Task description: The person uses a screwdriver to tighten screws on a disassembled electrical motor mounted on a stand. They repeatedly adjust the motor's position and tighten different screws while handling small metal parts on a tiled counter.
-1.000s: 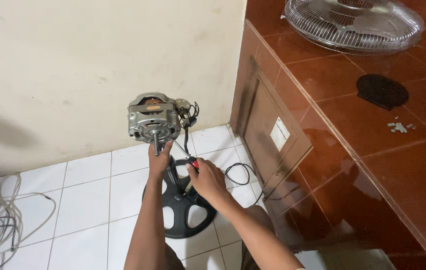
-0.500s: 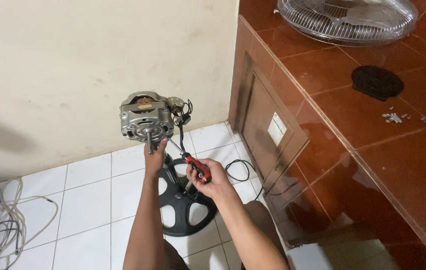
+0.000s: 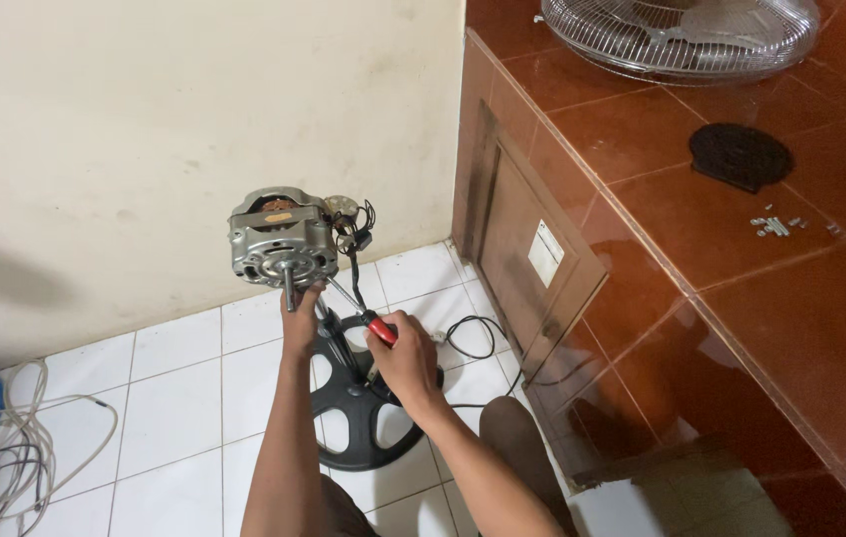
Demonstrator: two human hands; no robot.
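Motor (image 3: 279, 239): grey metal fan motor with its shaft pointing toward the camera, raised above the floor in front of the cream wall (image 3: 145, 129), at about 10 o'clock from the picture's centre.
Left hand (image 3: 300, 316): closed around the neck just below the motor, at 6 o'clock from it, gripping it.
Right hand (image 3: 405, 360): closed around the screwdriver's handle, at 4 o'clock from the motor.
Screwdriver (image 3: 363, 316): red and black handle in the right fist, thin metal shank running up toward 10 o'clock, its tip at the motor's underside beside the left hand.
Wires (image 3: 355, 231): a small black bundle with a round part, hanging at 3 o'clock of the motor, touching it.
Base (image 3: 363, 418): black round spoked fan base on the white floor tiles (image 3: 174, 398), directly below the hands, partly covered by both forearms.
Cable (image 3: 478, 343): black loop on the tiles at 3 o'clock of the base.
Counter (image 3: 741, 298): red-brown tiled, filling the right side.
Grille (image 3: 681, 35): wire fan guard lying on the counter at 1 o'clock.
Disc (image 3: 741, 156): black round piece on the counter, below the grille.
Screws (image 3: 776, 226): a few small ones near the disc, at its 5 o'clock.
Cords (image 3: 5, 447): pale tangle on the floor at 8 o'clock.
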